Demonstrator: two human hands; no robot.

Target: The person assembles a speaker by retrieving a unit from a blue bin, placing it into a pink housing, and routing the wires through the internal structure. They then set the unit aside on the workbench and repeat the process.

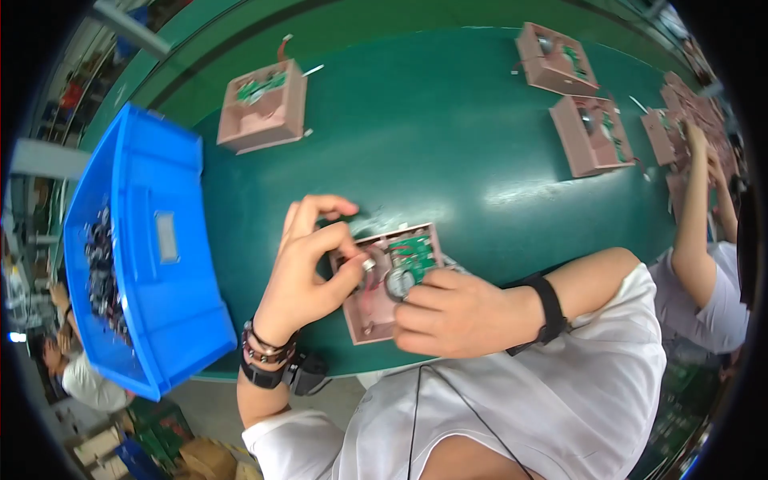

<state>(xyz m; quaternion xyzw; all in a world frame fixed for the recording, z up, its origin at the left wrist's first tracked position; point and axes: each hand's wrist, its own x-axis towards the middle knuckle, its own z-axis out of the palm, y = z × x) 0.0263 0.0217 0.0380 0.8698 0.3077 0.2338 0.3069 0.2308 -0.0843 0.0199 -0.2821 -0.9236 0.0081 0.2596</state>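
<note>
In front of me a pink open box (370,330) lies on the green table, with a green circuit board (414,254) and a round silver part (398,283) inside. My left hand (308,268) is over the box's left side, thumb and index finger pinched on a small white connector (368,265). Red wires (371,280) run beneath it in the box. My right hand (456,312) is closed at the box's right side, its fingertips by the round silver part. Its fingers hide what they grip, if anything.
A blue bin (172,280) holding many small dark parts stands on the left. Another pink box (264,108) with a board sits at the back left. Two pink boxes (592,140) are at the back right. On the far right, a co-worker's arms (694,216) reach toward more pink boxes.
</note>
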